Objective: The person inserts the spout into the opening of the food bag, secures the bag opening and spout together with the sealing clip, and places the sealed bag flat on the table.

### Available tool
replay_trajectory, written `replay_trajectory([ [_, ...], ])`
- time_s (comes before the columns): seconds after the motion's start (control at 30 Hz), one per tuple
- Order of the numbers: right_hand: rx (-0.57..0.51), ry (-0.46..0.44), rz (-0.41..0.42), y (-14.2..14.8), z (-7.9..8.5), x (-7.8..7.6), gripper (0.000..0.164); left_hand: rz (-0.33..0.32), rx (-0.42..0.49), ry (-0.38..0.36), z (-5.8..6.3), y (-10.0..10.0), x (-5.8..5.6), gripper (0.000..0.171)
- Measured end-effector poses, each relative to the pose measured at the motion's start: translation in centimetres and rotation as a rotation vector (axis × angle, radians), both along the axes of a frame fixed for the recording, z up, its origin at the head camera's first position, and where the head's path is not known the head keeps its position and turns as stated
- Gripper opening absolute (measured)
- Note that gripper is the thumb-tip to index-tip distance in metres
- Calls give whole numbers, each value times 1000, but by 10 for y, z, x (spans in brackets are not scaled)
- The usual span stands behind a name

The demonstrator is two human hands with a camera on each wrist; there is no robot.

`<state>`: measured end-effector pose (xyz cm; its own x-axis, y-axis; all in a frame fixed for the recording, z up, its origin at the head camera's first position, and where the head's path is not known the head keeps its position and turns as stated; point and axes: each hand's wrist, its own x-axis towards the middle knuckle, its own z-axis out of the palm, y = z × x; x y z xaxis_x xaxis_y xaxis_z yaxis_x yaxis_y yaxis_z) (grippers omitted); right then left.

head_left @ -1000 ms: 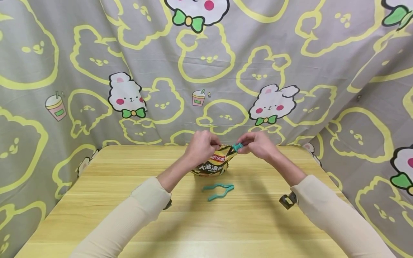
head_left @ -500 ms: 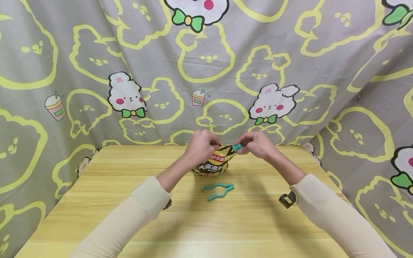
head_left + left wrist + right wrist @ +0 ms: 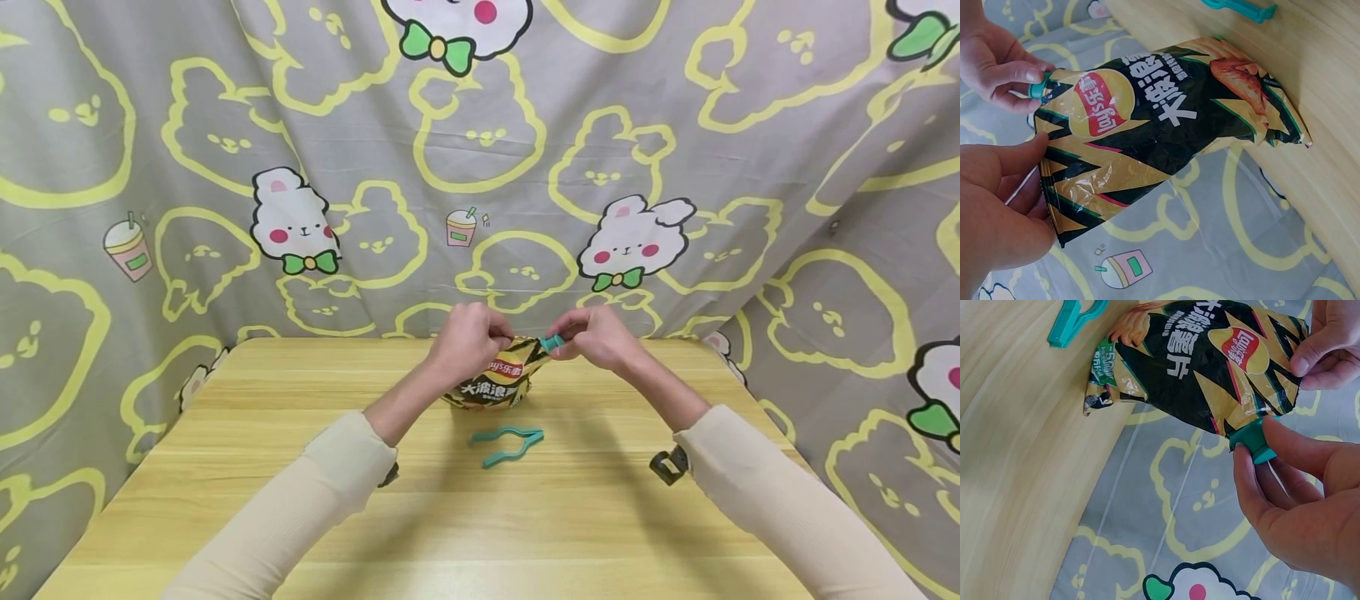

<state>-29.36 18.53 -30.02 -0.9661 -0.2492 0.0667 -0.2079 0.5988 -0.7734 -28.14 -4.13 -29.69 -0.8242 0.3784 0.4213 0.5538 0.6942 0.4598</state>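
Note:
A black-and-gold chip bag (image 3: pixel 497 387) stands near the back of the table, its top edge raised between both hands. My left hand (image 3: pixel 468 337) pinches that top edge between thumb and fingers, plainest in the left wrist view. At the bag's other top corner, my right hand (image 3: pixel 600 337) grips a small teal clip-like piece (image 3: pixel 1254 440) with a flared end. The piece sits right at the bag corner, partly hidden by the thumb and fingertips. Bright lettering and a round logo face forward on the bag.
Teal tongs (image 3: pixel 536 435) with two spread arms lie on the wooden table (image 3: pixel 300 517) in front of the bag. A grey patterned curtain (image 3: pixel 375 150) hangs right behind the table's back edge and along its sides.

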Motion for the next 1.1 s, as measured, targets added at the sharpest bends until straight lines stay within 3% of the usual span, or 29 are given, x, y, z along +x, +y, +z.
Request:
replay_trajectory([
  [0.67, 61, 106, -25, -5, -1, 3, 21, -10, 4, -8, 1, 0, 3, 9],
  [1.1, 39, 63, -17, -4, 1, 3, 28, -13, 12, -3, 1, -2, 2, 11],
])
